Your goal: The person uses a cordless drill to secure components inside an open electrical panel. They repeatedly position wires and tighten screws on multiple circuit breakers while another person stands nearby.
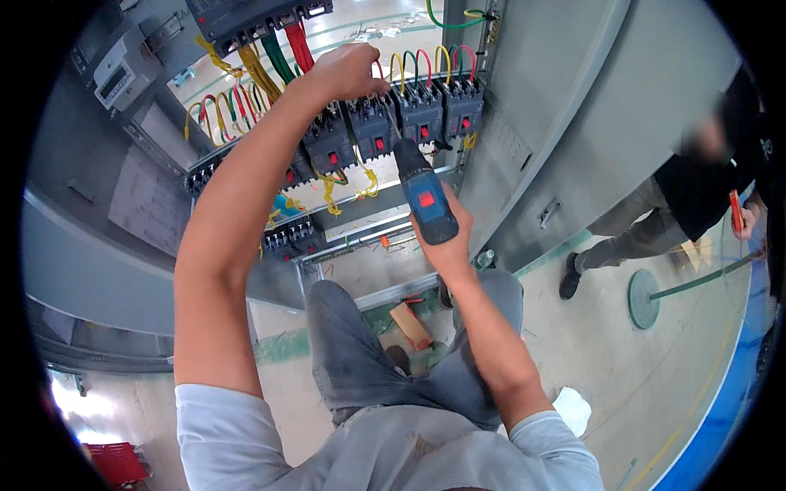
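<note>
My right hand (448, 237) is wrapped around a blue and black cordless drill driver (427, 200) with a red patch on top. Its long thin bit points up to the terminals of a dark circuit breaker (372, 127) with a red switch. Over that breaker's upper edge, my left hand (352, 72) is closed with thumb and fingers curled together. A thin red wire shows beside its fingertips, but what the fingers pinch is hidden. More breakers (419, 114) stand in the same row, with yellow, green and red wire loops (426, 64) rising from their tops.
A larger breaker (258, 16) with thick coloured cables hangs above. The grey cabinet door (565, 106) stands at the right and a meter (123, 69) at the left. A cardboard piece (411, 326) lies between my feet. Another person (655, 196) stands at the right beside a round-based post (644, 299).
</note>
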{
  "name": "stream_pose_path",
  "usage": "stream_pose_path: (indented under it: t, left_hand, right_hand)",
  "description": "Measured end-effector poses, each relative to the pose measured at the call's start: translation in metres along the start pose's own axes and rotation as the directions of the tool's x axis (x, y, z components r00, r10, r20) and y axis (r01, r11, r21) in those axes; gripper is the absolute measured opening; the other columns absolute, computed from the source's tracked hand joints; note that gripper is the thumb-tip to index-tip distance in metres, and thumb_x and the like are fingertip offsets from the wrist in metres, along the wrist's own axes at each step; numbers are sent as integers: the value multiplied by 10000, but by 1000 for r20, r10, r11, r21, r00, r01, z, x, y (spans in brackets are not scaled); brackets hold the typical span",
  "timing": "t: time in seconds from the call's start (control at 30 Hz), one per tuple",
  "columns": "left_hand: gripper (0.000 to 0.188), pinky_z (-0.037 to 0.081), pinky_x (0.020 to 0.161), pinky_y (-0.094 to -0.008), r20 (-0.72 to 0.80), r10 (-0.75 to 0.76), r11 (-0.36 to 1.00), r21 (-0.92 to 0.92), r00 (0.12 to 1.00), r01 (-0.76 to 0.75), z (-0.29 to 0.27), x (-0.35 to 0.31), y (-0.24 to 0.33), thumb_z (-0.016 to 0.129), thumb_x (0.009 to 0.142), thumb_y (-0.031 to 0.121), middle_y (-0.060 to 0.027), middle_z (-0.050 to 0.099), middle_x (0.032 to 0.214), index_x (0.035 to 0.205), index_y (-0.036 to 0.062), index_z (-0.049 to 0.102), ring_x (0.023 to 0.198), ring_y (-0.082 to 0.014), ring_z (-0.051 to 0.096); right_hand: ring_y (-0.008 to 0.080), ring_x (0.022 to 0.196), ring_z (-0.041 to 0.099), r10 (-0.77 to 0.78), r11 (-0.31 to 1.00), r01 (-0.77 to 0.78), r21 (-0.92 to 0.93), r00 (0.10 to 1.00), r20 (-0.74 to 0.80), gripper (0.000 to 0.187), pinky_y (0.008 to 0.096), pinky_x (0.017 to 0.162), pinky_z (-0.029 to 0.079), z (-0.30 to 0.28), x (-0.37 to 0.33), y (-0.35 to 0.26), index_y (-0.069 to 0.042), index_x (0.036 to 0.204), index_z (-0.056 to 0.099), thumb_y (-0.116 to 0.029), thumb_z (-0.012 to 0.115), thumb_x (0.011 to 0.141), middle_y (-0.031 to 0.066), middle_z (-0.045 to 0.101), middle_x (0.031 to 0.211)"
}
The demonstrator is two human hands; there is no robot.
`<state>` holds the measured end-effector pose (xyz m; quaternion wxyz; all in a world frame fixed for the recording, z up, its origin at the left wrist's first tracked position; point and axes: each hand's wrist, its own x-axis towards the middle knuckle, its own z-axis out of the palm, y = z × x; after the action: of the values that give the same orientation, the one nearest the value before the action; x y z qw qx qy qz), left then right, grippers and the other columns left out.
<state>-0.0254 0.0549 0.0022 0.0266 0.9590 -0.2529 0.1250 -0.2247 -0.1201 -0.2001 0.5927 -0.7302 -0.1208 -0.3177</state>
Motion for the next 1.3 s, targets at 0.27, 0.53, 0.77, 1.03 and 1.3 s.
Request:
stream_pose_path:
  t: [0.27, 0.53, 0.77, 1.03, 1.3]
  left_hand:
    - [714, 560, 880, -473, 21, 13, 998, -56, 1000, -11, -5, -2, -10, 845, 805, 498, -248, 752, 1067, 1236, -51, 697, 1013, -399, 730]
    - [765, 504, 1086, -453, 61, 86, 996, -15, 994, -85, -10, 18, -24, 811, 832, 454, -266, 667, 1350, 1415, 0, 615, 1266, -410, 638]
    - [801, 439, 1170, -414, 250, 3, 994, 109, 968, -31, -20, 29, -13, 772, 876, 390, -277, 584, 1471, 1490, -55, 517, 1365, -393, 573]
    - [687, 448, 1150, -439, 20, 126, 992, 10, 992, -126, -6, 3, -18, 768, 893, 355, -253, 602, 1450, 1466, 26, 580, 1343, -387, 582]
    - [612, 481, 1104, -472, -521, 152, 987, 33, 840, -158, 15, -24, -9, 787, 884, 323, -254, 579, 1467, 1411, 55, 628, 1294, -431, 601]
  right_hand:
    - [216, 876, 713, 13, 994, -4, 112, 997, -75, 481, 347, 848, 552, 13, -1, -11, 17, 1216, 659, -26, 836, 770, 152, 730, 974]
    - [207, 905, 718, 3, 989, 6, 146, 998, -63, 474, 350, 863, 556, 9, -2, -4, 19, 1242, 657, -35, 840, 807, 136, 743, 1001]
    - [292, 1035, 728, -90, 988, 93, 123, 995, -33, 555, 366, 956, 546, -12, -33, -18, 24, 1328, 631, -21, 812, 805, 204, 725, 1159]
    - [164, 916, 681, 59, 976, -48, 210, 997, -46, 426, 329, 872, 553, 6, -45, -6, 9, 1213, 667, -89, 828, 831, 103, 737, 1025]
    - [123, 825, 676, 180, 947, -175, 270, 984, 6, 348, 317, 823, 552, -6, -54, 4, -27, 1116, 695, -173, 850, 840, 58, 748, 923]
